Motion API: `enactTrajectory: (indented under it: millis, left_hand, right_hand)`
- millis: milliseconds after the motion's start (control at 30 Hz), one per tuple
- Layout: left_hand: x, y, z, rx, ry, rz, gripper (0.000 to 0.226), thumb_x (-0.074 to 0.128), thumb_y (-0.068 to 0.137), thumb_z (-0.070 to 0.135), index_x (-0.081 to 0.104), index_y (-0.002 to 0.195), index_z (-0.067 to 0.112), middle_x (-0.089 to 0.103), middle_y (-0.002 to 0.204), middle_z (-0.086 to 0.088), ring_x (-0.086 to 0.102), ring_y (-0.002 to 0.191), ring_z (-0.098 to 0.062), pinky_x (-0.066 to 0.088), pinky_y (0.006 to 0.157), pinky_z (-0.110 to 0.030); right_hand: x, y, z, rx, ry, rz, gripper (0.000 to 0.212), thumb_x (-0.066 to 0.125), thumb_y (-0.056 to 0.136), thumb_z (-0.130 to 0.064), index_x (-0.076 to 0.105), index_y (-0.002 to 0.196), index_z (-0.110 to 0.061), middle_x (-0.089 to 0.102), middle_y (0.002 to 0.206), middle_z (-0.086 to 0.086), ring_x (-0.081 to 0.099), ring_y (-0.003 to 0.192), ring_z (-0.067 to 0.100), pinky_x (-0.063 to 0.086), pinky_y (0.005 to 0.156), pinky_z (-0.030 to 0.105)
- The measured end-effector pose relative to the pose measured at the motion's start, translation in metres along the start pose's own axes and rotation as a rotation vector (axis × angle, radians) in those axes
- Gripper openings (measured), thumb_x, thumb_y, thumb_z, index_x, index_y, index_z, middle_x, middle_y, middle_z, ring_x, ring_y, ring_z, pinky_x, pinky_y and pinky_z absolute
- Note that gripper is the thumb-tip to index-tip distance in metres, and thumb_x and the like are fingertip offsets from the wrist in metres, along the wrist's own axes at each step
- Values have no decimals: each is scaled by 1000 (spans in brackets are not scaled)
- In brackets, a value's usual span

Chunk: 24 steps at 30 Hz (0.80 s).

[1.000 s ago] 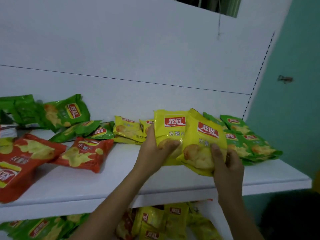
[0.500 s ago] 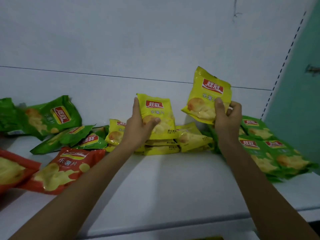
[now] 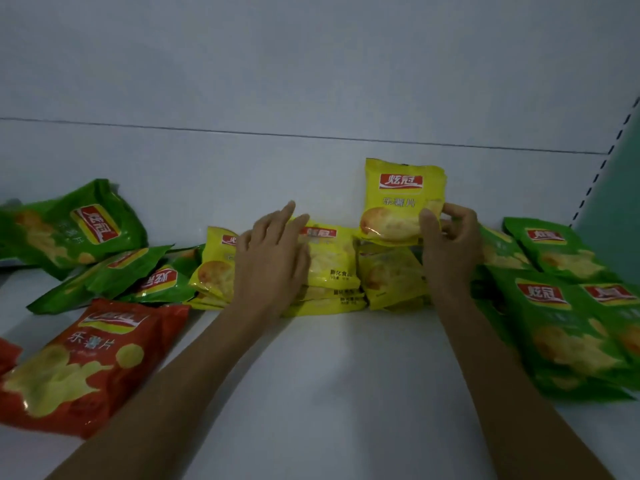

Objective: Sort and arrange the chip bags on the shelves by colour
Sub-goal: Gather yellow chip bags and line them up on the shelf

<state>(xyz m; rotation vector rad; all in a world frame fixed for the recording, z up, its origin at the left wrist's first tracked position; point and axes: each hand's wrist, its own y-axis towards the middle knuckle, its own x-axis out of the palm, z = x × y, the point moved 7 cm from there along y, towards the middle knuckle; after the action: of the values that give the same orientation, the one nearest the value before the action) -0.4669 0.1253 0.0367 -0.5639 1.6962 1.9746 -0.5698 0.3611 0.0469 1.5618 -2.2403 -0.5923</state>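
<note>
Pinching a yellow bag [image 3: 401, 202] by its side, the right hand [image 3: 450, 251] held it standing tall just above the yellow pile [image 3: 332, 268] on the shelf [image 3: 329, 375], while the left hand [image 3: 273, 258] lay flat, fingers straight, on that pile.

1. Shelf [image 3: 329, 375]: bags lie along its rear, against the back panel [image 3: 311, 81].
2. Centre rear: stack [image 3: 332, 271] of bags lying flat. Left hand [image 3: 273, 258] rests flat on its top.
3. Leaning bag [image 3: 214, 268] touches the stack's left side.
4. Second pile [image 3: 391, 278] sits just right of the stack. Held bag [image 3: 398, 199] is upright above it, before the panel, pinched by the right hand [image 3: 450, 244].
5. Left cluster [image 3: 86, 233]: overlapping bags at far left rear. Front bag [image 3: 86, 358] lies before it.
6. Right cluster [image 3: 561, 306]: overlapping bags right of the right hand, running from rear to front.
</note>
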Motion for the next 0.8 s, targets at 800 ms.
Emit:
enactTrajectory:
  millis: [800]
  left_hand:
    - [31,-23,22,418,160,-142,55,50,86,50,53,133,22,58,131,-5,55,116,-29,41,89,-41]
  right_hand:
    - [-10,-15,1,-163,-441,-42,27,49,98,-38,53,116,-19,62,112,-2,54,94,16,32,73,28]
